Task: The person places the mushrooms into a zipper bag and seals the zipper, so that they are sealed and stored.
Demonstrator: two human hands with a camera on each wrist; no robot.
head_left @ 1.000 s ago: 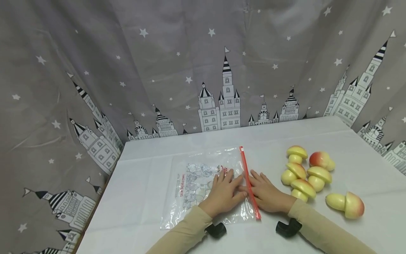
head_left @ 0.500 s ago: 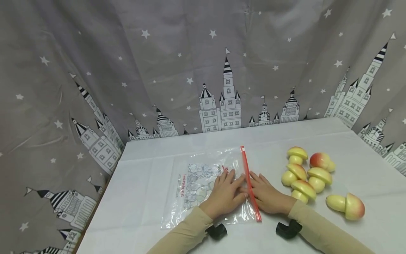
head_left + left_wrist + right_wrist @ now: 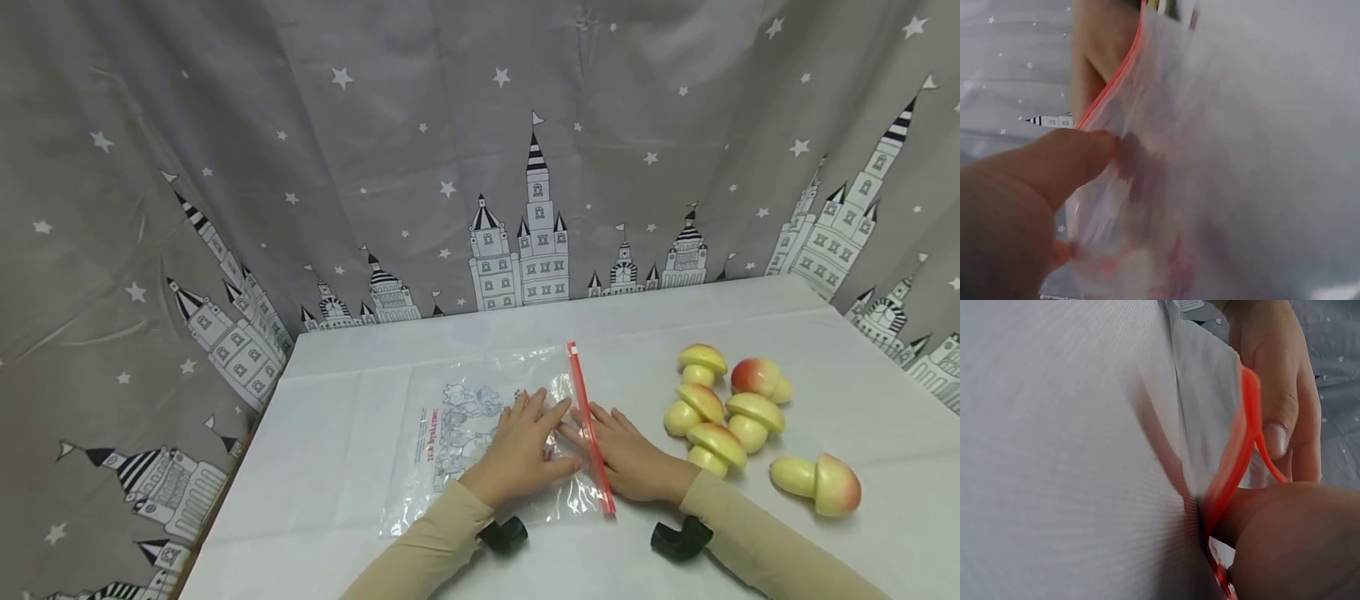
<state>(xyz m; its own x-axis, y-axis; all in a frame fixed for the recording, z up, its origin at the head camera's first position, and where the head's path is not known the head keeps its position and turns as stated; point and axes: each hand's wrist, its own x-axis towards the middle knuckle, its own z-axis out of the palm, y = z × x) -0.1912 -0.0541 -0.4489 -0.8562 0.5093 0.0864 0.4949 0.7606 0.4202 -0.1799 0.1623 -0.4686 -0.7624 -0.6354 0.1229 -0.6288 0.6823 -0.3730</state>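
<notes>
Toward the near side of the white tabletop [image 3: 322, 467], the person's left hand [image 3: 521, 450] rests on a clear plastic bag [image 3: 453, 437], fingers straight and spread, while the right hand [image 3: 633, 458] lies with fingers extended at the bag's red edge [image 3: 581, 383], its thumb reaching past it, inside or under I can't tell; neither hand grips anything. The bag lies between the tabletop's left and right edges, with one toy mushroom [image 3: 816, 485] alone toward the right edge and five other mushrooms [image 3: 753, 412] bunched farther back. Beyond the far edge hangs a grey castle-print curtain [image 3: 390, 125].
</notes>
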